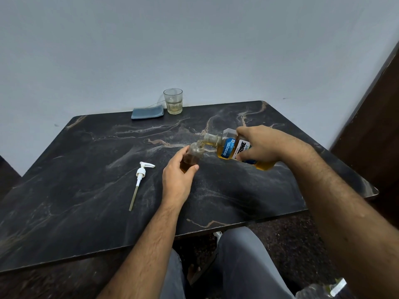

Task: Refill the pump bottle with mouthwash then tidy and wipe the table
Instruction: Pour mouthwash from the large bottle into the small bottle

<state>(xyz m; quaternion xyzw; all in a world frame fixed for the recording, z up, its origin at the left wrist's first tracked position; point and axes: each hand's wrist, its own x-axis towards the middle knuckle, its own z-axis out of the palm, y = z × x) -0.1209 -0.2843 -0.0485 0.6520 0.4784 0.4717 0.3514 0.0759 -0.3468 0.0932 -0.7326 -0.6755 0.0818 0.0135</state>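
Observation:
My left hand (178, 173) grips a small clear pump bottle (193, 155) standing on the dark marble table (86, 169); amber liquid fills its lower part. My right hand (262, 145) holds the mouthwash bottle (231, 147) tipped to the left, its open neck right over the small bottle's mouth. Amber mouthwash runs from one into the other. The white pump head (141, 171) with its long tube lies flat on the table to the left of my left hand.
A folded blue cloth (147, 112) lies at the table's far edge by the wall. Beside it stands a glass (173, 101) with a little pale liquid. A clear plastic bottle (323, 291) shows at the bottom right, below the table.

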